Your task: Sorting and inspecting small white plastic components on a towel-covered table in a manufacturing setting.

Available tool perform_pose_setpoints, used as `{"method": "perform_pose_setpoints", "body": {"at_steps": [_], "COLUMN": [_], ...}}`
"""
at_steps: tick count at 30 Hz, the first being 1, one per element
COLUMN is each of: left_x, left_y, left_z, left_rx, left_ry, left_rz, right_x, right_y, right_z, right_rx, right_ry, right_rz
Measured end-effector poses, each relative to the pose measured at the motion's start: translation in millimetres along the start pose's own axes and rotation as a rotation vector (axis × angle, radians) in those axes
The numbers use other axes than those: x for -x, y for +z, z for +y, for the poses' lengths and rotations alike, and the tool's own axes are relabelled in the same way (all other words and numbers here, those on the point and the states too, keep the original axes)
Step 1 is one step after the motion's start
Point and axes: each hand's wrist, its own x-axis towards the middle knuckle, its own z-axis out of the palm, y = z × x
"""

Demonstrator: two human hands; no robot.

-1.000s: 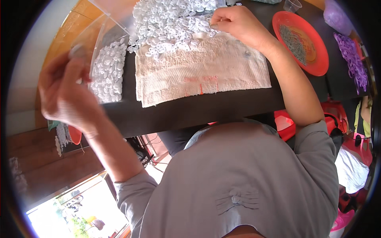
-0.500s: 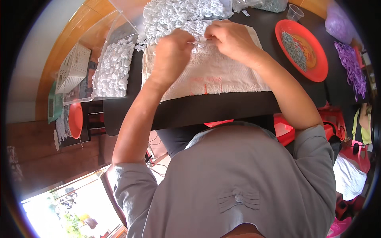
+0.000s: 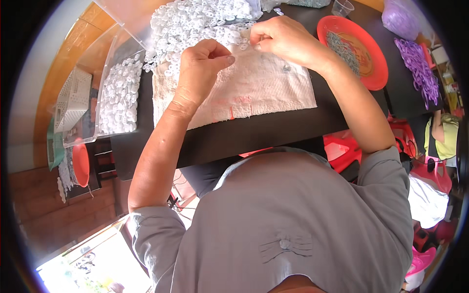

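My left hand (image 3: pixel 199 68) is over the pale towel (image 3: pixel 273 93), thumb and forefinger brought together in a pinch. Whatever lies between those fingertips is too small to make out. To its right, my right hand (image 3: pixel 283 41) hovers by the towel's far edge with fingers curled in and thumb pressed toward them; its fingertips hide what they hold, if anything. Just beyond both hands spreads a heap of small white oval plastic pieces (image 3: pixel 195 24), some spilling onto the towel. A small grey bit (image 3: pixel 287 68) rests on the towel below my right hand.
A red oval plate (image 3: pixel 378 63) with thin grey metal pieces (image 3: pixel 342 51) stands at the right. Beyond are a clear cup (image 3: pixel 342 7), a purple bag (image 3: pixel 400 19) and purple linked pieces (image 3: pixel 417 68). A clear bin (image 3: pixel 100 112) with more white pieces lies left.
The whole view has shifted, moving the table leftward in the picture. My hands have moved rightward over the towel, and the left has drawn slightly nearer me and away from the right.
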Motion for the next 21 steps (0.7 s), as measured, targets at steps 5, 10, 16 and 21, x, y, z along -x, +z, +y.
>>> {"method": "perform_pose_setpoints", "body": {"at_steps": [5, 10, 16, 21], "left_x": [6, 8, 13, 8], "left_y": [8, 13, 16, 7], "left_z": [16, 19, 1, -1], "left_rx": [0.484, 0.472, 0.184, 0.621], "left_ry": [-0.310, -0.300, -0.025, -0.275], "left_rz": [-0.022, -0.039, 0.008, 0.004], "right_x": [9, 8, 11, 11], "right_y": [7, 15, 23, 24], "right_z": [-6, -12, -6, -5], "right_rx": [-0.458, -0.474, -0.466, -0.441], "right_ry": [-0.047, -0.038, -0.017, -0.034], "right_rz": [-0.075, -0.029, -0.016, 0.001]}}
